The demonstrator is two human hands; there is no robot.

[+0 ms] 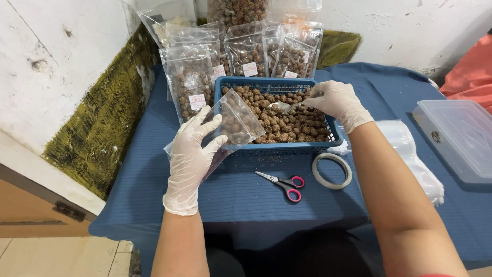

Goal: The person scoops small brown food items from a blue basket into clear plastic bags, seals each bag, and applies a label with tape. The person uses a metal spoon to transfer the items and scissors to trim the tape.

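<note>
My gloved left hand (192, 154) pinches a crinkly clear pouch (233, 123) at the blue slatted basket (287, 147); my right hand (335, 100) closes its fingers on a shiny metal spoon (284, 106) over knobbly brown balls (287, 125).

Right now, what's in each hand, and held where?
Left hand holds a clear plastic pouch by its lower part, mouth tilted toward the blue basket. Right hand grips a metal spoon by the handle, bowl over the brown balls.
</note>
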